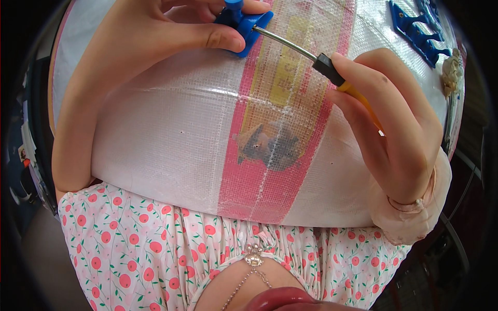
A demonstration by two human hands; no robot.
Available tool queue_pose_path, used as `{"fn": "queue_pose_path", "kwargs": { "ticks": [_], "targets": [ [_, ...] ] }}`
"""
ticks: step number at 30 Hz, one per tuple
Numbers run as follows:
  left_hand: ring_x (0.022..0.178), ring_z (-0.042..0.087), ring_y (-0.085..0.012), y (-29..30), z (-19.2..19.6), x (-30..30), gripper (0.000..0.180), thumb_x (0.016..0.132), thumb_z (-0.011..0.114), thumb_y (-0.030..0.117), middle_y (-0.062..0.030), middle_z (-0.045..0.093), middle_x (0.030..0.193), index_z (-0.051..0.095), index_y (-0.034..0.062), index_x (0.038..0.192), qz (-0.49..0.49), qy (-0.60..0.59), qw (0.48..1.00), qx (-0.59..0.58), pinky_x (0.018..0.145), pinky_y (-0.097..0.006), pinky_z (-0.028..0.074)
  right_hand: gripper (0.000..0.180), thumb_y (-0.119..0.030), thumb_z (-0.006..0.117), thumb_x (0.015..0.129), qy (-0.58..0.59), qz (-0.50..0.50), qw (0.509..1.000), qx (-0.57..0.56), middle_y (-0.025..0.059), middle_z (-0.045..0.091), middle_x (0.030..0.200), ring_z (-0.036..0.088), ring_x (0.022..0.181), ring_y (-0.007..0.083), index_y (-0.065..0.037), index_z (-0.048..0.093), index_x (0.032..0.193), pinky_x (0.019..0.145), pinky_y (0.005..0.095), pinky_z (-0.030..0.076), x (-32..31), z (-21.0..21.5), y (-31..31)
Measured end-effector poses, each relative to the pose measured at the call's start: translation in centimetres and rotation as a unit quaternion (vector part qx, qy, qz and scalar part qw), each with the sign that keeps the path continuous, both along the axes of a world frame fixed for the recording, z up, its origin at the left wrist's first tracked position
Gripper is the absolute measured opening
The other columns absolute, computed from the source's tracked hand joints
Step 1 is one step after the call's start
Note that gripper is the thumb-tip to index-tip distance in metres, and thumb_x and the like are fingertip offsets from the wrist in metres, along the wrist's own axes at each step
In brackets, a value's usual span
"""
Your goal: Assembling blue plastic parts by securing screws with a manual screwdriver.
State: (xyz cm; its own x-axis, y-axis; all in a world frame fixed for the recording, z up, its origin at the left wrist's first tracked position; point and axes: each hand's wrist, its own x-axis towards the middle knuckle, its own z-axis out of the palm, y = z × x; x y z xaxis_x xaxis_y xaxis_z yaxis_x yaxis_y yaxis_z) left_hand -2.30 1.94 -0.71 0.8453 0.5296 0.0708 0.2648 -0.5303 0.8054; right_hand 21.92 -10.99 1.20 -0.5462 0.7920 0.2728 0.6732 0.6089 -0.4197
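My left hand [161, 39] grips a blue plastic piece [254, 33] with an upright knob at the top of the view, its thumb pressed on the near edge. A screwdriver [288, 42] with a thin metal shaft and a black and yellow handle is held in my right hand [397, 111], thumb and forefinger pinching the black collar. The shaft slants up to the left, and its tip meets the right part of the blue piece. My left fingers lie partly beyond the top edge.
More blue plastic pieces with pegs [415, 32] lie at the far right. A crumpled beige item [452, 78] sits by the right edge. A white woven sheet [155, 140] with a pink and yellow printed band covers the table, whose curved near edge meets my patterned clothing.
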Motion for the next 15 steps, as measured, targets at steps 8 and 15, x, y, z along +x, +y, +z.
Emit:
{"fn": "queue_pose_path", "kwargs": {
  "ticks": [8, 15],
  "targets": [
    [0.086, 0.056, -0.0148, 0.0, -0.8, -0.2, 0.040, 0.068, 0.083, 0.014, -0.0064, 0.065, 0.093, 0.071, 0.0052, 0.105, 0.020, -0.019, 0.999, -0.024, 0.073, -0.024, 0.045, 0.029, 0.010, 0.066, 0.079, 0.099, -0.015, 0.993, -0.064, 0.0118, 0.059, 0.090, 0.060, 0.070, 0.0141, 0.006, 0.060, 0.107, 0.058, 0.0211, 0.046, 0.0, -1.4, 0.5],
    [0.088, 0.055, -0.0144, 0.5, -1.6, -0.3, 0.041, 0.068, 0.083, 0.011, -0.0066, 0.063, 0.095, 0.071, 0.0045, 0.106, 0.005, -0.050, 0.998, -0.047, 0.074, -0.024, 0.046, 0.021, 0.002, 0.059, 0.088, 0.283, -0.132, 0.910, -0.273, 0.0071, 0.061, 0.086, 0.048, 0.052, 0.0025, 0.005, 0.060, 0.109, 0.045, 0.0156, 0.033, -0.6, -1.7, -0.3]
  ]
}}
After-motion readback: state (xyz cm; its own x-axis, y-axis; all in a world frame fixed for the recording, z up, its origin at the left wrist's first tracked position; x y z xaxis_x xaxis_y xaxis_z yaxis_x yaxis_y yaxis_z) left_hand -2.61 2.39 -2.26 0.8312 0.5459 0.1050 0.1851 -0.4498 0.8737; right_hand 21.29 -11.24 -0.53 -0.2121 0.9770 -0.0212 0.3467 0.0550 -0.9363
